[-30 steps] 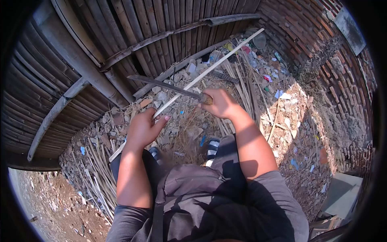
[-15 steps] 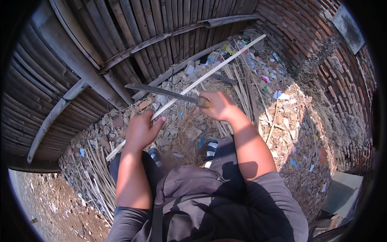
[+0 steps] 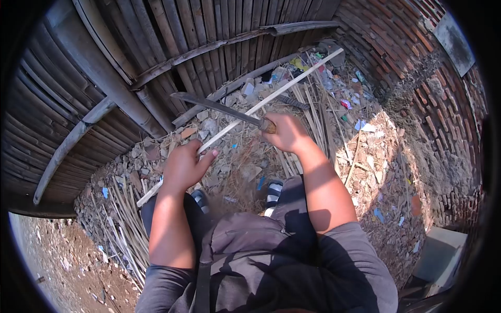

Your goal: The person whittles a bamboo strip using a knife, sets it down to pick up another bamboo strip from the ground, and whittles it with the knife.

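My left hand (image 3: 185, 166) is closed around a long, pale bamboo strip (image 3: 282, 89), which slants from my left thigh up toward the brick corner. In my right hand (image 3: 286, 133) is a machete (image 3: 224, 109), gripped by its wooden handle. Its dark blade points to the upper left and crosses the strip a little beyond my left hand. Whether the edge touches the strip I cannot tell. The right-hand fingers are partly hidden behind the handle.
A bamboo wall (image 3: 209, 57) rises ahead and to the left, a brick wall (image 3: 386, 57) to the right. Rubble and litter cover the ground. Thin bamboo strips (image 3: 125, 229) lie in a pile at my left, and more strips (image 3: 311, 112) lie ahead. A grey panel (image 3: 441, 255) stands at lower right.
The machete has slid up along the strip, away from my left hand, and its blade tilts more steeply. My left hand keeps its hold on the strip almost in place.
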### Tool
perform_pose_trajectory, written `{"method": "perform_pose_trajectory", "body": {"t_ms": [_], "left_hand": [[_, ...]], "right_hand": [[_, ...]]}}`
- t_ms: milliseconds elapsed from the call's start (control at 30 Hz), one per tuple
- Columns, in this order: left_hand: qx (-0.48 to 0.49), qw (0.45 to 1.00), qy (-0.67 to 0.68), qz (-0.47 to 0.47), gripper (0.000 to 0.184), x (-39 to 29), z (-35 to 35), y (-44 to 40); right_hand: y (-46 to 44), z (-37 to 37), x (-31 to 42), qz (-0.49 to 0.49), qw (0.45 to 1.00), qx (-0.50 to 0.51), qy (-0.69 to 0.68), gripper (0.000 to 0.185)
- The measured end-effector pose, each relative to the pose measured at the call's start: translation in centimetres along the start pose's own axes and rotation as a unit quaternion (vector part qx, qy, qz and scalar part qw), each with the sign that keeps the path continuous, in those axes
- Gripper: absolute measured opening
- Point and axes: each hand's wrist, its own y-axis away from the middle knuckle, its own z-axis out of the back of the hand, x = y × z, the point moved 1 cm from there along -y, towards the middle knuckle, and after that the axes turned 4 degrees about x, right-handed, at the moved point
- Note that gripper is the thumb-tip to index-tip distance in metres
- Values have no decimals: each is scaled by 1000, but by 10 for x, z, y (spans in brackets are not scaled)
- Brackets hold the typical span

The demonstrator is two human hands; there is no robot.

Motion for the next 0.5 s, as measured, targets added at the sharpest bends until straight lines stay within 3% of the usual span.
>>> {"method": "perform_pose_trajectory", "body": {"t_ms": [33, 67, 133, 233, 367, 500], "left_hand": [[-6, 1000, 2, 3, 53, 2, 2, 2], [-14, 1000, 5, 4, 53, 3, 4, 2], [-21, 1000, 2, 1, 53, 4, 5, 1], [-23, 1000, -12, -12, 51, 4, -3, -4], [-29, 999, -18, -21, 53, 1, -7, -6], [-27, 999, -10, -35, 53, 7, -3, -4]], "right_hand": [[-9, 2, -14, -44, 999, 4, -6, 44], [-12, -4, -36, -35, 992, -95, -73, 51], [-19, -7, -67, -46, 986, -139, -75, 60], [-6, -3, -49, -78, 991, -109, -18, 56], [3, 0, 2, -20, 999, 7, 49, 39], [3, 0, 19, 30, 993, 52, 98, 41]]}}
